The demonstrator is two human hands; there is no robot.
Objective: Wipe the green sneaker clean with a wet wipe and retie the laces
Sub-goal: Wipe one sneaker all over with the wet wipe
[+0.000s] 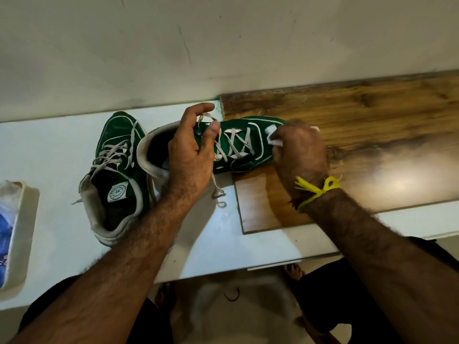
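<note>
— Which way does the green sneaker [231,145] lie from where he's standing?

— Crosswise. Its long axis runs from nine o'clock to three o'clock: the heel opening sits toward nine, the toe toward three, half over the white counter [62,145] and half over the wooden board [372,115].

— And the hands?

— The left hand [191,152] grips the collar and tongue end, thumb curled across the upper laces [233,142], fingers hooked over the far side. The right hand [298,147] is clenched round the wet wipe [274,139], pressing it on the toe cap.

— So the right is the nearer one for the wiping.

— Yes, the toe end is right under it. I'd guess the next stroke runs back along that axis toward nine o'clock, while the left keeps the shoe steady.

— The laces?

— Loose. One end trails off the near side toward six o'clock. Retying hasn't begun, I'd say.

— Anything else about?

— A second green shoe [116,175] at the left hand's eight o'clock, touching the first at the heel.
</note>
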